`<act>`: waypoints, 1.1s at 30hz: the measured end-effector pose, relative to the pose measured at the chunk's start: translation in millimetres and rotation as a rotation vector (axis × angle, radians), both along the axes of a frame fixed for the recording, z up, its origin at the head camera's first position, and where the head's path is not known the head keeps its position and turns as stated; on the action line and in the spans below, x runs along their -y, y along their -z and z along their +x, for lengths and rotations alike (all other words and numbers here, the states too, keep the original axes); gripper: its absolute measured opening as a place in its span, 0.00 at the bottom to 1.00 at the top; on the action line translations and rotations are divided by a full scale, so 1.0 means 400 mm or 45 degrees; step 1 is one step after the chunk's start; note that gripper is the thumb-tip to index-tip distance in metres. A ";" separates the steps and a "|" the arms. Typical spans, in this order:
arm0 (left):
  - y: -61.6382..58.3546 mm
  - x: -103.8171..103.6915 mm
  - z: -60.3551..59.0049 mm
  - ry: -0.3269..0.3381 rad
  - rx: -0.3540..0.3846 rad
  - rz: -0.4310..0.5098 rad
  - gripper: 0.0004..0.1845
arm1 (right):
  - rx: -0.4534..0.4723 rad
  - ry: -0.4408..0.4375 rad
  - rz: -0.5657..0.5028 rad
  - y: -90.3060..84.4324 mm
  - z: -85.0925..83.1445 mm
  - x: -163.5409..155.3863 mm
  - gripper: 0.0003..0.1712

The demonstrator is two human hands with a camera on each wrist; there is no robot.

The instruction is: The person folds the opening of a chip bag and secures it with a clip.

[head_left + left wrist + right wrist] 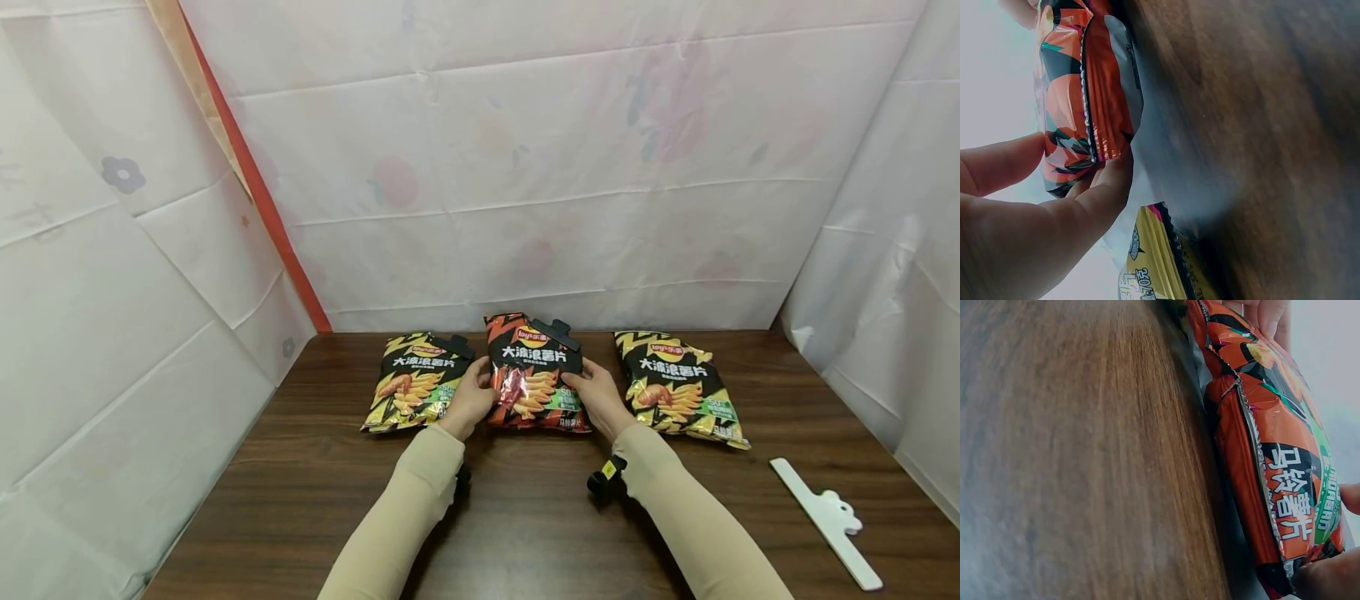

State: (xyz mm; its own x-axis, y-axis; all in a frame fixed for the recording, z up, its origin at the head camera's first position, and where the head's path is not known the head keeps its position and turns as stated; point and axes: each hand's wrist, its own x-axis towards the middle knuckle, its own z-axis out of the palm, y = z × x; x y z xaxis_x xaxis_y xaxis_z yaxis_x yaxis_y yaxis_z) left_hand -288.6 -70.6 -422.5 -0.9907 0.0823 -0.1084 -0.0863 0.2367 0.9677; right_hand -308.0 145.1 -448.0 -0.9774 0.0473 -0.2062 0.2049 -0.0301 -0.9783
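Note:
In the head view, a red-and-black bag of potato chips point(534, 358) is at the middle, near the back of the table. A black bag clip point(557, 333) sits across its top right corner. My left hand point(467, 402) grips the bag's left side, and my right hand point(603, 402) its right side. The left wrist view shows thumb and fingers on opposite faces of the red bag point(1066, 94). Seen from the right wrist, the bag's bottom seam point(1250, 481) lies close to the tabletop; whether it touches is unclear.
A yellow-and-black chip bag point(408, 385) with a black clip point(452, 345) lies left of the red one. Another yellow-and-black bag point(675, 387) lies to the right, no clip visible. A white clip point(825, 521) rests at the table's right. Sheeted walls point(525, 208) enclose the back and sides.

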 end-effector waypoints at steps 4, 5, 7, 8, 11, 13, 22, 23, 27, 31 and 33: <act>0.004 -0.002 -0.008 0.005 0.020 0.031 0.40 | -0.003 -0.008 0.020 -0.003 -0.002 -0.003 0.37; 0.005 -0.003 -0.009 0.004 0.024 0.038 0.41 | 0.001 -0.010 0.028 -0.004 -0.002 -0.004 0.38; 0.005 -0.004 -0.009 0.004 0.028 0.043 0.40 | 0.008 -0.015 0.048 -0.007 -0.002 -0.006 0.38; 0.005 -0.005 -0.010 0.004 0.029 0.044 0.40 | 0.013 -0.021 0.059 -0.008 -0.002 -0.007 0.38; 0.006 -0.004 -0.013 0.002 0.035 0.036 0.40 | 0.027 -0.036 0.097 -0.008 -0.003 -0.010 0.40; 0.009 -0.003 -0.017 0.006 0.033 0.035 0.40 | 0.035 -0.046 0.126 -0.006 -0.005 -0.012 0.40; 0.014 0.005 -0.024 0.024 0.062 0.015 0.38 | 0.043 -0.099 0.168 0.000 -0.012 -0.015 0.42; 0.015 0.006 -0.025 0.025 0.067 0.014 0.38 | 0.046 -0.103 0.185 0.000 -0.011 -0.015 0.42; 0.014 0.006 -0.027 0.025 0.067 0.023 0.38 | 0.050 -0.110 0.243 0.000 -0.010 -0.017 0.43; 0.012 0.007 -0.026 0.017 0.061 0.023 0.37 | 0.045 -0.121 0.265 -0.001 -0.009 -0.015 0.42; 0.010 0.007 -0.024 0.016 0.065 0.012 0.36 | 0.046 -0.132 0.273 -0.002 -0.007 -0.015 0.42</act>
